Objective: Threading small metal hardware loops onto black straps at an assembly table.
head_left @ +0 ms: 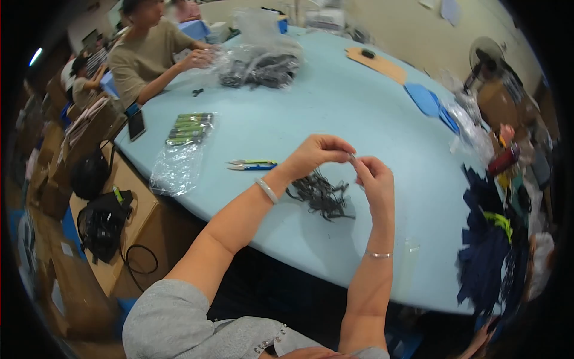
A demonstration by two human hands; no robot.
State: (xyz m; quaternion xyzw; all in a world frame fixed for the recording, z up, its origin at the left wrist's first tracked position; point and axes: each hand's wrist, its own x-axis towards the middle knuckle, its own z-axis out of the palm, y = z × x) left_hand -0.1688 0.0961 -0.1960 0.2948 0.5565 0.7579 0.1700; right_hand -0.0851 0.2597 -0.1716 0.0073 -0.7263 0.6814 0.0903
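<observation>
Hands meet above a pale blue table (335,113) with a rounded edge, its smooth top filling most of a crowded workroom with cream walls. The left hand (315,154) is curled, thumb and fingertips pinched together on a small thin piece (353,159) too tiny to identify; the right hand (375,178) is half closed, its fingertips touching the same piece from the other side. Each wrist carries 1 slim bangle. Directly beneath the hands a tangle of black cords (321,194) lies loose on the table. Just to their left rest 2 snips (252,164), one with a yellow handle, one blue. Farther left a crinkled clear bag (181,157) holds flat green packs. At the far end another person (146,51) in a tan shirt handles a large clear bag of dark parts (260,63). Blue sheets (426,99) and a brown board (379,63) lie toward the right rim, a fan (485,57) beyond them. Dark navy fabric (485,239) is heaped at the right edge. Cardboard boxes (128,221) and a black bag (103,222) sit on the floor to the left.
</observation>
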